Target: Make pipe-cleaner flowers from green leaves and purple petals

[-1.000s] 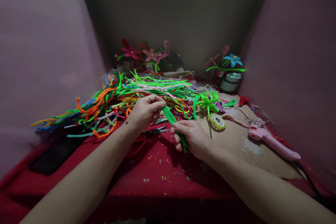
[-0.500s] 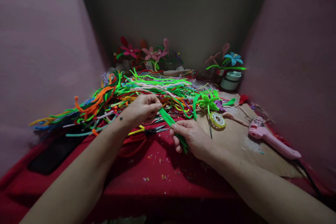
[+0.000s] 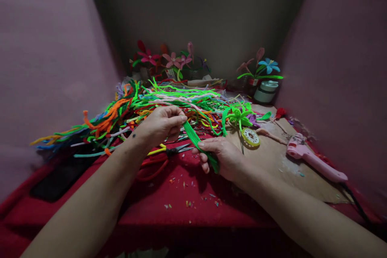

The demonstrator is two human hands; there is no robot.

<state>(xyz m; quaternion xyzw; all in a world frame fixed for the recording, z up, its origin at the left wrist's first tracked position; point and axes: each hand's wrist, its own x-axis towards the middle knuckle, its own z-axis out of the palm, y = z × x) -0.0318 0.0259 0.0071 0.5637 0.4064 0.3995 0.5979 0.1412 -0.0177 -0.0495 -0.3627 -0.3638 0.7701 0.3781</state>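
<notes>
A flat green strip of pipe cleaners (image 3: 192, 134) slants down to the right between my hands, above the red cloth. My left hand (image 3: 165, 124) pinches its upper end between thumb and fingers. Lower down, my right hand (image 3: 218, 154) grips the strip between thumb and fingers, and the lower end hangs below them. Behind my left hand lies a heap of colourful pipe cleaners (image 3: 181, 98). Scissors with dark and yellow parts (image 3: 172, 150) rest on the cloth just below that hand.
To the right, a pink glue gun (image 3: 314, 161), a yellow-rimmed spool (image 3: 250, 138) and a green fuzzy flower (image 3: 239, 117) lie on cardboard (image 3: 272, 169). A dark phone-like slab (image 3: 60, 179) is at left. Fuzzy flowers (image 3: 172, 60) and a jar (image 3: 266, 92) stand behind.
My left hand has shifted slightly up and left. The green strip shows a little more of its length between my hands, and both hands keep their hold.
</notes>
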